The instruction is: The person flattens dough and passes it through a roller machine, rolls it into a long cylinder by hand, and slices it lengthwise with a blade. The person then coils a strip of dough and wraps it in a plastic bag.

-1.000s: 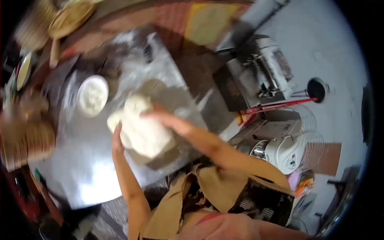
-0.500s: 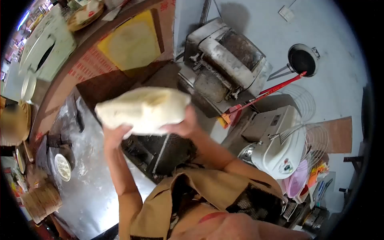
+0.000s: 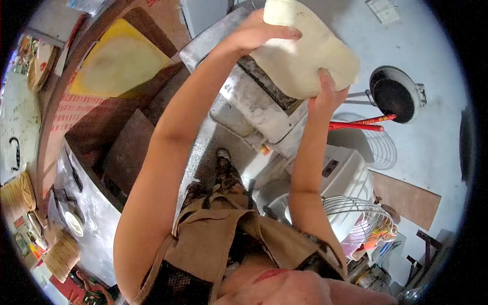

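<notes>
- Holding dough slab (image 3: 307, 58) up in both grips, well apart from tabletop (image 3: 96, 249).
- Pinching left edge with left grip (image 3: 259, 33): thumb laid across near face, rest tucked behind.
- Pinching lower right part with right grip (image 3: 327, 94): thumb pressed on near face, pointing up.
- Overlapping floured machine (image 3: 267, 114) in view; can't tell whether slab touches or just hangs over, depth reads poorly.
- Right of right grip: pan (image 3: 391, 94) with dark inside, red sticks (image 3: 358, 125) just below and overlapping its lower edge.
- Below those: white mixer (image 3: 345, 170), wire cage (image 3: 358, 204) overlapping its lower part.
- Far left on tabletop: small white bowl (image 3: 73, 222), well apart from both grips.
- Upper left: yellow square sheet (image 3: 119, 61).
</notes>
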A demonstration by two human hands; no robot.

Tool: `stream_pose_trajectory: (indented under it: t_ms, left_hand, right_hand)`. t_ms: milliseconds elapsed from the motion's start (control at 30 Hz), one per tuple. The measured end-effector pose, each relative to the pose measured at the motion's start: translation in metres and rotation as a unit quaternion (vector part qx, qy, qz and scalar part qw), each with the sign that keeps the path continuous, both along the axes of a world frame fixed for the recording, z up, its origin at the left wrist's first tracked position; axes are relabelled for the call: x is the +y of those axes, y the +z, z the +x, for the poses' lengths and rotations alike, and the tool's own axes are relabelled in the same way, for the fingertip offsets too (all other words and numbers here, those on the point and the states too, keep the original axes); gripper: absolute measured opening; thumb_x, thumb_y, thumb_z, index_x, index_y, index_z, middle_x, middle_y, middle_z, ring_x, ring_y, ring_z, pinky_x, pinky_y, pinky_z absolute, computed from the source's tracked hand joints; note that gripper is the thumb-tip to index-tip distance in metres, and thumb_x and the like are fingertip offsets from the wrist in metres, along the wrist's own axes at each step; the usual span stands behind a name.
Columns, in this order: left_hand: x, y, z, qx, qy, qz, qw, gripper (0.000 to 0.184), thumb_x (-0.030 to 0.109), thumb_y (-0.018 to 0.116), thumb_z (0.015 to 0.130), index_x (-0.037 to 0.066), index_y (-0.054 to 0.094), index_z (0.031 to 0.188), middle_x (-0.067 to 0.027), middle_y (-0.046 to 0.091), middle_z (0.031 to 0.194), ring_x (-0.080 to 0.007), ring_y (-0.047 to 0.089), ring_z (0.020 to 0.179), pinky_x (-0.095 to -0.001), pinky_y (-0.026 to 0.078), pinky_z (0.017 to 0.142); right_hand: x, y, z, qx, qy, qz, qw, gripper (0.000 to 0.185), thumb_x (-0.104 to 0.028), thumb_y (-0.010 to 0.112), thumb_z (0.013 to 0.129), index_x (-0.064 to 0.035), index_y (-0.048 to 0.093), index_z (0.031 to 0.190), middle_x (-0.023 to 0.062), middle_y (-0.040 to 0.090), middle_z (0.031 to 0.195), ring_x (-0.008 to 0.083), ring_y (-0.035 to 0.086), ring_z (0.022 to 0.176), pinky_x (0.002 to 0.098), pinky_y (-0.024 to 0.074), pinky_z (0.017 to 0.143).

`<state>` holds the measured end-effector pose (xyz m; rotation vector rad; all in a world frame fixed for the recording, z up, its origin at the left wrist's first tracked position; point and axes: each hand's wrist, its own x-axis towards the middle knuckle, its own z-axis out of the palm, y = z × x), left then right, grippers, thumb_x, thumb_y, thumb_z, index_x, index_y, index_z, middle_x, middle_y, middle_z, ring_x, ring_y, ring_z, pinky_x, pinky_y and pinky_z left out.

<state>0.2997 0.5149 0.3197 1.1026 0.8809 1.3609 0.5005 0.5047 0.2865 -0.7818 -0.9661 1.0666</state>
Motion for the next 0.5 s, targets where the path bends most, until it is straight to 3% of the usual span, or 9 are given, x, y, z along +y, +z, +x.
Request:
stream_pose_trajectory:
  t_ms: [100,167,200,267,333,367,400,433,500]
  left_hand:
    - [0.04,-0.028,0.005,-0.023,-0.011,-0.058,0.998,0.053,0.023,0.083,0.07,0.002,0.063,0.114,-0.009,0.067,0.105,-0.0187,0.064,0.094,-0.0337,0.051,0.084]
    - [0.062,-0.062,0.002,0.053,-0.016,-0.013,0.998,0.057,0.027,0.08,0.075,0.003,0.058,0.121,-0.0092,0.065,0.112,-0.021,0.061,0.103,-0.0367,0.049,0.09]
    - [0.063,-0.072,-0.002,0.194,0.034,-0.057,0.979,0.057,0.026,0.079,0.076,0.004,0.056,0.123,-0.0087,0.062,0.116,-0.0209,0.058,0.109,-0.0365,0.046,0.095]
    - [0.053,-0.139,-0.013,0.257,0.358,0.017,0.897,0.047,0.021,0.074,0.08,0.002,0.057,0.119,-0.0094,0.06,0.116,-0.0212,0.058,0.107,-0.0358,0.046,0.094]
    - [-0.02,-0.185,-0.032,0.172,0.557,-0.018,0.812,0.036,0.023,0.058,0.092,0.0,0.049,0.118,-0.0089,0.054,0.116,-0.0195,0.054,0.104,-0.0334,0.046,0.09]
    - [-0.065,-0.192,-0.025,0.002,0.622,-0.019,0.783,0.033,0.02,0.056,0.092,0.001,0.046,0.117,-0.0063,0.05,0.109,-0.0186,0.05,0.102,-0.0359,0.041,0.095]
    - [-0.102,-0.214,-0.028,0.077,0.693,-0.184,0.693,0.036,0.027,0.053,0.095,0.0,0.044,0.116,-0.0081,0.05,0.11,-0.0169,0.049,0.099,-0.0357,0.041,0.094]
    - [-0.132,-0.261,-0.021,-0.044,0.698,-0.191,0.689,0.045,0.039,0.05,0.096,0.0,0.045,0.117,-0.0094,0.05,0.109,-0.0186,0.048,0.097,-0.0368,0.042,0.093]
    - [-0.164,-0.359,-0.004,-0.113,0.62,-0.402,0.664,0.054,0.049,0.048,0.096,0.003,0.045,0.123,-0.0108,0.051,0.114,-0.0217,0.049,0.101,-0.0386,0.042,0.093]
  right_hand:
    - [0.029,-0.024,0.002,0.032,0.007,-0.051,0.998,0.065,-0.003,0.077,0.07,0.0002,0.047,0.128,0.0111,0.058,0.119,0.0234,0.058,0.107,0.0369,0.0477,0.093]
    - [0.046,-0.06,0.003,0.029,0.001,-0.108,0.994,0.063,-0.006,0.076,0.073,0.0005,0.048,0.129,0.0112,0.058,0.121,0.0234,0.058,0.108,0.0367,0.0471,0.094]
    - [0.06,-0.096,0.007,-0.07,-0.018,-0.15,0.986,0.063,-0.01,0.076,0.074,0.0003,0.048,0.13,0.0113,0.058,0.122,0.0237,0.058,0.108,0.0364,0.0466,0.093]
    - [0.078,-0.149,0.016,-0.207,0.006,-0.181,0.961,0.065,-0.02,0.077,0.078,0.0009,0.047,0.131,0.0124,0.058,0.125,0.0236,0.058,0.109,0.0354,0.0441,0.094]
    - [0.094,-0.156,0.024,-0.282,0.009,-0.189,0.941,0.061,-0.02,0.076,0.079,0.0016,0.048,0.129,0.0116,0.06,0.122,0.0217,0.059,0.105,0.0344,0.0452,0.092]
    - [0.091,-0.159,0.027,-0.355,0.009,-0.201,0.913,0.058,-0.02,0.075,0.081,0.0022,0.05,0.128,0.0109,0.061,0.119,0.0198,0.059,0.102,0.0335,0.0463,0.09]
    - [0.082,-0.14,0.022,-0.396,0.01,-0.222,0.891,0.057,-0.02,0.075,0.081,0.0016,0.05,0.127,0.0105,0.064,0.114,0.0203,0.06,0.099,0.0333,0.0467,0.089]
    - [0.077,-0.148,0.029,-0.401,0.006,-0.226,0.888,0.057,-0.02,0.075,0.081,0.0016,0.05,0.127,0.0105,0.064,0.114,0.0203,0.06,0.099,0.0333,0.0467,0.089]
    - [0.073,-0.166,0.043,-0.448,-0.037,-0.175,0.876,0.058,-0.018,0.076,0.08,0.0032,0.049,0.127,0.0129,0.062,0.116,0.0218,0.059,0.101,0.0333,0.0469,0.089]
